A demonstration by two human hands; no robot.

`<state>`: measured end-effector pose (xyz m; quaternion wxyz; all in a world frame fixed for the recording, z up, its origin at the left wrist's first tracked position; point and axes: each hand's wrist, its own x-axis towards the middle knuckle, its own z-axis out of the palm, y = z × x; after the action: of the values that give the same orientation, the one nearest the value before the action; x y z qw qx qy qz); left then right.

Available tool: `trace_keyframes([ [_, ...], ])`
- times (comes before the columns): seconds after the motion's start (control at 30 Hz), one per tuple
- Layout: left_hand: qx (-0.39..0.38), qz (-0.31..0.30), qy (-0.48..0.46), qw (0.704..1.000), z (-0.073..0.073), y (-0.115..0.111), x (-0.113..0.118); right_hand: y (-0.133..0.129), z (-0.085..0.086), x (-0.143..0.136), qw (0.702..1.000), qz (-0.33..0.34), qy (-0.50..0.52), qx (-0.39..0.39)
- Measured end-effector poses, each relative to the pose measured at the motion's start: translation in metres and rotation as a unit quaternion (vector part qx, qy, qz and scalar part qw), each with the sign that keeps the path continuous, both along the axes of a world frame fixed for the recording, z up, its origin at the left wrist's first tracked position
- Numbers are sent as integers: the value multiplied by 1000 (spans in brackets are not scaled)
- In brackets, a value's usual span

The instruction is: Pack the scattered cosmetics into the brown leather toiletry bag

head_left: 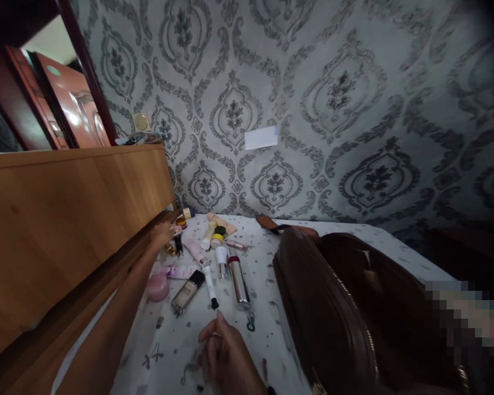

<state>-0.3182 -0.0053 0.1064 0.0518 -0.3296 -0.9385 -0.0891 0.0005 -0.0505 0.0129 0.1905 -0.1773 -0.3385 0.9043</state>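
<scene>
My left hand [163, 233] reaches to the back left of the patterned white cloth, its fingertips at a small pinkish item that I cannot make out. Beside it are an amber-lidded jar [181, 223] and a small black item [178, 244]. My right hand [226, 351] is low in the middle, palm turned up, fingers loosely bent and nothing visible in it. Just beyond it lie a white brush [210, 286], a foundation bottle [187, 293], a silver tube [240, 282] and a white-and-silver bottle [221, 261]. A round pink case [158, 287] lies left of the foundation bottle.
A large brown bag [313, 296] stands unzipped on the right. Along the left runs a wooden board [78, 203]. Several cosmetics, including a yellow-banded jar [217, 238], lie near the patterned wall [234, 164].
</scene>
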Motion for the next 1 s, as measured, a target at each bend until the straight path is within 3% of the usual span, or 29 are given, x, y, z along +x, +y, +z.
trace_keyframes([
  [0.17, 11, 47, 1, 999, -16, 16, -27, 13, 7, 2, 990, 27, 32, -133],
  [0.53, 35, 58, -19, 998, -38, 31, -34, 20, -2, 0, 986, 47, 35, -158],
  [0.77, 60, 80, -34, 994, -36, 27, -27, 19, 2, 0, 984, 40, 37, -169],
  [1.0, 81, 1, 26, 996, -27, 12, -6, 20, 7, 6, 981, 40, 37, -186],
])
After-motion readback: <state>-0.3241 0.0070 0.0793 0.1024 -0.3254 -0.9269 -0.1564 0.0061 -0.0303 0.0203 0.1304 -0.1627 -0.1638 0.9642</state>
